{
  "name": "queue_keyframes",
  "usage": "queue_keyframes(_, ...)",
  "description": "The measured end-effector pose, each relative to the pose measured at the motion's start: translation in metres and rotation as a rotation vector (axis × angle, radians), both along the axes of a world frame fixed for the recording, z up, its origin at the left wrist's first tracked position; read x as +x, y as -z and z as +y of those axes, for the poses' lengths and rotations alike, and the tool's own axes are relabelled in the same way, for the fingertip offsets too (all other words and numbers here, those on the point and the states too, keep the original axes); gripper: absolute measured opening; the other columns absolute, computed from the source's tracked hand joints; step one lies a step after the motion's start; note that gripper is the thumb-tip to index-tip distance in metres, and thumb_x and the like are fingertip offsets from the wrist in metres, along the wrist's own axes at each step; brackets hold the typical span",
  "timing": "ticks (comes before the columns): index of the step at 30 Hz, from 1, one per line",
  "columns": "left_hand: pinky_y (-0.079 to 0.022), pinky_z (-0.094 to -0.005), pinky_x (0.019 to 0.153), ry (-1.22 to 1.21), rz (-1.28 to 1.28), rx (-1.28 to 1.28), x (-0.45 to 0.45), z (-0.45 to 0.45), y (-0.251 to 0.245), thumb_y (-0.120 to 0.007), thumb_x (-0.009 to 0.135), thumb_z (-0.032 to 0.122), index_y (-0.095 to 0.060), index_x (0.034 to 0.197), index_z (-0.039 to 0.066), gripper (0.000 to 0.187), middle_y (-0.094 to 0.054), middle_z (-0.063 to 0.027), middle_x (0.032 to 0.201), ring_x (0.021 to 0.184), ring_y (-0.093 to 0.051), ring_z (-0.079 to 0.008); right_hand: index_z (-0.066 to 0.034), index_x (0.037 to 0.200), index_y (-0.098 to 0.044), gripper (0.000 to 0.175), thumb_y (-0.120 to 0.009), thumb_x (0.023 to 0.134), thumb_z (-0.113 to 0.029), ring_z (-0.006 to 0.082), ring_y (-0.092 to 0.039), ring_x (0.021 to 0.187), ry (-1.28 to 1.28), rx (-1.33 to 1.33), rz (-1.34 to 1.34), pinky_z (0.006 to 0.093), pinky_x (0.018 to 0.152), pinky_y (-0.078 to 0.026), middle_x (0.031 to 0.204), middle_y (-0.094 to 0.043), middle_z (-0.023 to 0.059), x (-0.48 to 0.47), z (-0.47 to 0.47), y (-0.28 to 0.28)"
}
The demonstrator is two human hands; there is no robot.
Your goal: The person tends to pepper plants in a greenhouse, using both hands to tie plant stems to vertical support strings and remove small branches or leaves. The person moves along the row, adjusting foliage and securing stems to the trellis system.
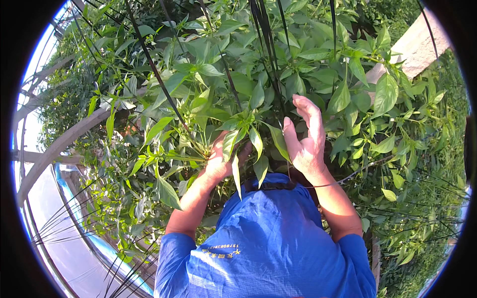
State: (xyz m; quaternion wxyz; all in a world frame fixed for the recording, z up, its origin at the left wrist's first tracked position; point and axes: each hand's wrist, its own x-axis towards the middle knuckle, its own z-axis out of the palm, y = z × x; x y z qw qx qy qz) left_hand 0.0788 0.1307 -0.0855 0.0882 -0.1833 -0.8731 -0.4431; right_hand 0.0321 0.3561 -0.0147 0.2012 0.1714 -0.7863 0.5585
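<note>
Leafy green plants, seemingly pepper plants, fill the space before me, with dark strings running up through them. My left hand is among the stems at centre left; leaves cover its fingers, so its grip cannot be seen. To the right, my right hand is raised beside a hanging leaf, its thumb and fingers apart and curved upward. A thin string or wire crosses near my right wrist. No object shows in the right palm.
A curved pole and plastic sheeting stand at the left. Several taut dark strings slant through the foliage. A pale, thick post or beam lies at the upper right, with more plants below it.
</note>
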Motion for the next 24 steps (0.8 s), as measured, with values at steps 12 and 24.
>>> queue_keyframes(12,-0.048,-0.0447,0.102,-0.239,-0.027,0.072,0.041,0.051,-0.055,-0.073,0.084,0.002,-0.060,0.131,0.001,0.049,-0.063,-0.0215,0.127,0.118,-0.061,-0.0383,0.0034,0.114,-0.067,0.022,-0.066,0.092,0.002,0.0264,-0.070,0.085,-0.078,0.020,0.054,0.0331,0.077,-0.056,0.099,-0.071,0.0155,-0.006,0.035,-0.002)
queue_keyframes(24,-0.044,-0.0449,0.109,-0.191,-0.056,0.384,0.032,0.101,-0.119,-0.081,0.087,0.019,-0.040,0.148,0.003,0.075,-0.055,-0.0241,0.142,0.131,-0.055,-0.0365,0.0059,0.107,-0.067,0.029,-0.073,0.079,0.007,0.0350,-0.071,0.088,-0.362,0.207,0.311,0.0423,0.077,-0.059,0.100,-0.070,0.0189,0.012,0.059,-0.010)
